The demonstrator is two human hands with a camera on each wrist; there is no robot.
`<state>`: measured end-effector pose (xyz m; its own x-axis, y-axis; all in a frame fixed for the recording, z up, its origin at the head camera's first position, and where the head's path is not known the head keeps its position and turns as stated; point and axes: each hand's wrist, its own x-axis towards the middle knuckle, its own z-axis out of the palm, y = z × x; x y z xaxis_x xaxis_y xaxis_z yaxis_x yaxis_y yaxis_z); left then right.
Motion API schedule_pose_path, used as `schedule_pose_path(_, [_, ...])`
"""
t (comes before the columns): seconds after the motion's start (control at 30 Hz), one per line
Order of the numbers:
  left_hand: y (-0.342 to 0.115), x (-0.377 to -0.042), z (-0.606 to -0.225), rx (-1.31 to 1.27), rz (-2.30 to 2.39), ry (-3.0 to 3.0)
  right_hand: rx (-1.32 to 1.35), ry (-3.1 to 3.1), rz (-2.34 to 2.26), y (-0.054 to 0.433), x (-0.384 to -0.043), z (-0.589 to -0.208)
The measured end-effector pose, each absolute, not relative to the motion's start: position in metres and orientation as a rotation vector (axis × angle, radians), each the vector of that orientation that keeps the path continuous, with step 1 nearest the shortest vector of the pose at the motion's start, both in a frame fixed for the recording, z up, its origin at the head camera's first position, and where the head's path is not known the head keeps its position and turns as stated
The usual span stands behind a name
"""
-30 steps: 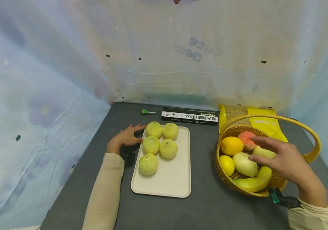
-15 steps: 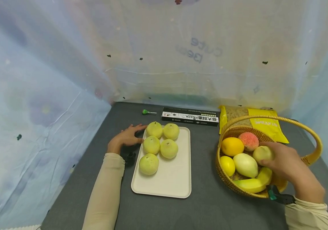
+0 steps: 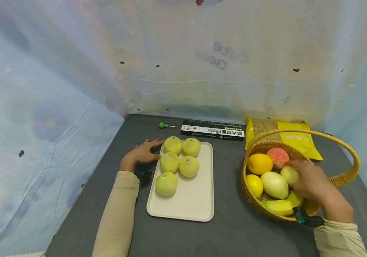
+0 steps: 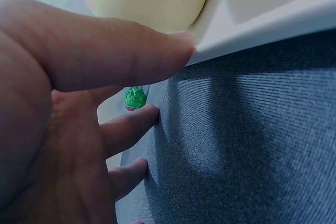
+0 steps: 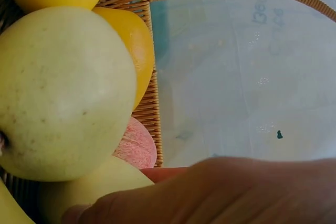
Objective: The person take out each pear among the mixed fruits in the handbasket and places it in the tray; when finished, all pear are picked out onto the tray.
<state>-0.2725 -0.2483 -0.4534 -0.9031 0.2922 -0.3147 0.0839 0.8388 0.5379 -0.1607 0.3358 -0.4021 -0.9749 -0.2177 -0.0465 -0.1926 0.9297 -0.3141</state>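
Observation:
My right hand (image 3: 313, 182) reaches into a wicker basket (image 3: 244, 180) and grips a pale yellow-green melon (image 3: 288, 175), thumb and fingers on opposite sides. In the right wrist view, that melon (image 5: 97, 187) is partly hidden behind a larger pale melon (image 5: 63, 87). At the left edge of a cream tray (image 3: 196, 201), my left hand (image 3: 142, 152) lies with fingers spread. Its thumb (image 4: 136, 51) touches the tray's rim in the left wrist view. Several round pale green melons (image 3: 166, 183) sit on the tray's left and back parts.
Also in the basket are a peach (image 3: 278, 157), an orange (image 3: 259, 163), a lemon (image 3: 254, 185) and a banana (image 3: 278, 206); its handle (image 3: 302, 131) arches above. Behind lie a yellow pasta bag (image 3: 294, 137), a black pasta box (image 3: 213, 130) and a green lollipop (image 3: 162, 125).
My right hand has come down into the basket, closed round the pale melon and shifted slightly left with it. The left hand and the tray look the same.

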Motion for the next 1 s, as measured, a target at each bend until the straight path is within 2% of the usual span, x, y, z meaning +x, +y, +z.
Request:
schedule_pose_path(0.3, [-0.247, -0.272, -0.452, 0.280, 0.742, 2.625, -0.261, 3.029, -0.512, 0.335, -0.159, -0.402])
schedule_pose_path(0.57, [-0.245, -0.272, -0.452, 0.277, 0.734, 2.624, -0.246, 3.160, -0.628, 0.329, -0.139, -0.386])
schedule_pose_path(0.77, [-0.246, -0.271, -0.452, 0.282, 0.738, 2.620, -0.369, 3.251, -0.800, 0.320, -0.117, -0.371])
schedule_pose_path(1.0, [-0.246, -0.272, -0.451, 0.294, 0.748, 2.617, -0.648, 3.031, -1.309, 0.286, -0.099, -0.364])
